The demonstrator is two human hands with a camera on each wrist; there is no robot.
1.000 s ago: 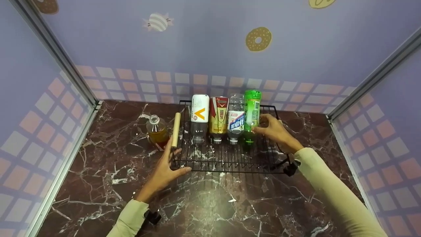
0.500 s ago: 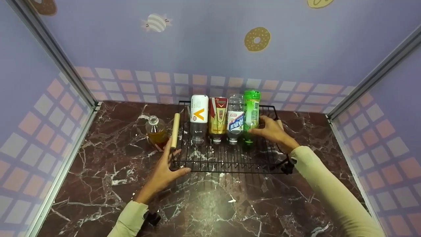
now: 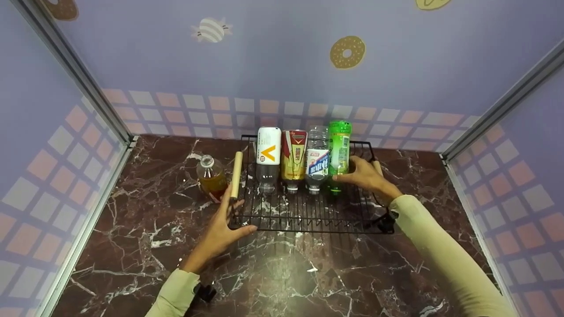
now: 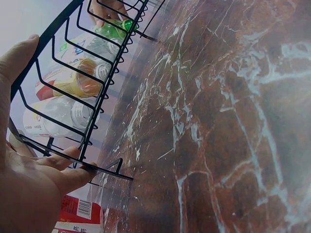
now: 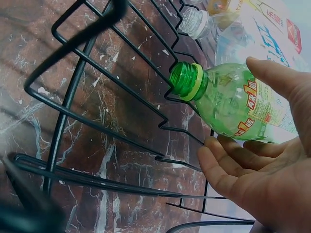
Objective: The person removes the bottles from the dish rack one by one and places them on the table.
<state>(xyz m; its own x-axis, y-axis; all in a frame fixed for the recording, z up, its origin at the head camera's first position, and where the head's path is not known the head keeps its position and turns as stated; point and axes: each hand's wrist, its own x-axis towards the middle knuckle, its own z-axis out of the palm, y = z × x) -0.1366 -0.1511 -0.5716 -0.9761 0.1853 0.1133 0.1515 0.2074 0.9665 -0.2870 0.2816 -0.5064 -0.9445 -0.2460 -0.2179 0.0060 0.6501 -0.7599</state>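
Observation:
A black wire rack (image 3: 299, 230) holds several plastic bottles, their necks pointing down into its wires. My right hand (image 3: 368, 176) grips the rightmost one, a green bottle (image 3: 339, 145); in the right wrist view its thumb lies along one side and its fingers curl below, near the uncapped green neck (image 5: 187, 80). My left hand (image 3: 218, 231) holds the rack's front left corner. The left wrist view shows its thumb on the front rail and its fingers around the lower side wires. Left of the green bottle are a clear bottle (image 3: 317, 163), a red-gold bottle (image 3: 293, 154) and a white-labelled bottle (image 3: 268, 147).
An uncapped bottle with amber liquid (image 3: 212, 178) stands on the dark marbled table (image 3: 273, 273), just left of the rack. Pale wooden handles sit on the rack's sides, the left handle (image 3: 236, 175) showing fully. Walls (image 3: 286, 53) enclose the back and both sides.
The right hand's thumb has shifted slightly left and down along the green bottle. My left hand stays at the rack's corner, and the bottles keep their places.

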